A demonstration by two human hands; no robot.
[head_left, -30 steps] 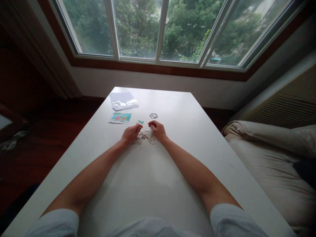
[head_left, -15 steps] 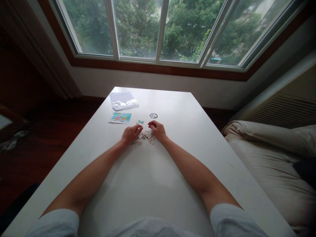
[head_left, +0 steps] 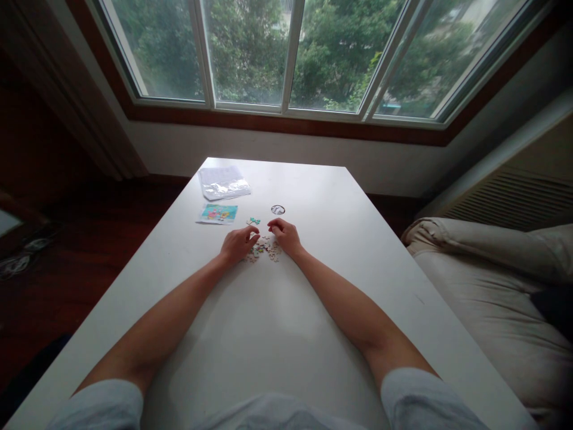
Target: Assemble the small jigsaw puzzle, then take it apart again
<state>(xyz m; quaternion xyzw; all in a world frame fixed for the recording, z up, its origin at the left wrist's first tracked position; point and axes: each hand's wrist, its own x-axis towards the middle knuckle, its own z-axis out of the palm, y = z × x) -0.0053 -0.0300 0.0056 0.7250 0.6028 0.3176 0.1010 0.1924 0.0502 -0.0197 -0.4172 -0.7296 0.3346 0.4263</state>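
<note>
A loose pile of small jigsaw puzzle pieces (head_left: 264, 248) lies on the white table (head_left: 268, 334) between my hands. My left hand (head_left: 237, 243) rests over the pile's left edge, thumb and forefinger apart, with nothing visible between them. On the pile's right side, my right hand (head_left: 285, 234) has its fingers curled and the tips drawn together; whatever they may hold is too small to make out. Just beyond the left fingertips sits a small cluster of green-teal puzzle pieces (head_left: 253, 221). Some loose pieces are hidden beneath my hands.
A colourful picture sheet (head_left: 218, 214) lies left of the cluster. Behind it is a clear plastic bag (head_left: 224, 183). A round black-and-white item (head_left: 278, 209) lies beyond my right hand. A beige sofa (head_left: 483, 286) stands to the right, and a window (head_left: 286, 57) is ahead.
My left fingers and thumb have shifted slightly over the pile, and a few pieces at its left edge look different. My right hand stays nearly still.
</note>
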